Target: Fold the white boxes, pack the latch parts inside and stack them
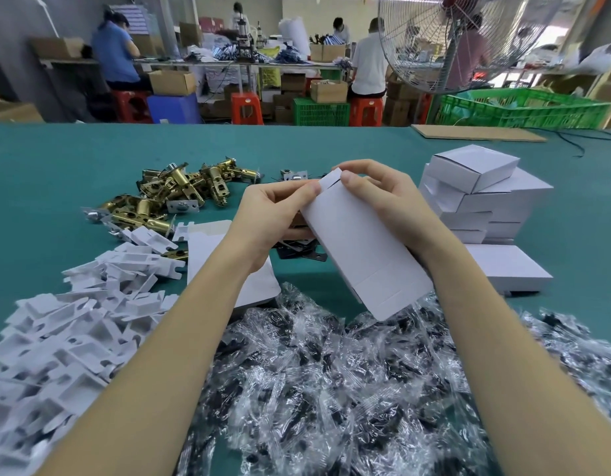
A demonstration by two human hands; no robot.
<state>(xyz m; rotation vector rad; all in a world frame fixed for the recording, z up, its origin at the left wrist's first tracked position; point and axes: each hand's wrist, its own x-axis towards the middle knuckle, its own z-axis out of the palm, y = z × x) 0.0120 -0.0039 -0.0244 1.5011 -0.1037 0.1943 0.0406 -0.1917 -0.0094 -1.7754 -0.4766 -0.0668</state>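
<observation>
Surface: teal-green covering (91, 149), reaching to a far edge.
Fan: large wire-caged pedestal fan (445, 39) at upper right.
Far benches: long table (228, 63) cluttered with goods, seated people working there.
Seating: red plastic stools (246, 108).
Storage: green crates (524, 111), brown cartons (172, 82) on the floor.
Wall: grey, at left.

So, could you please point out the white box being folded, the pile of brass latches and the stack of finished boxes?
white box (362, 255), head view, on its broad front panel.
brass latches (180, 190), head view, on a latch barrel mid-pile.
stack of finished boxes (475, 166), head view, on the top box.
</observation>
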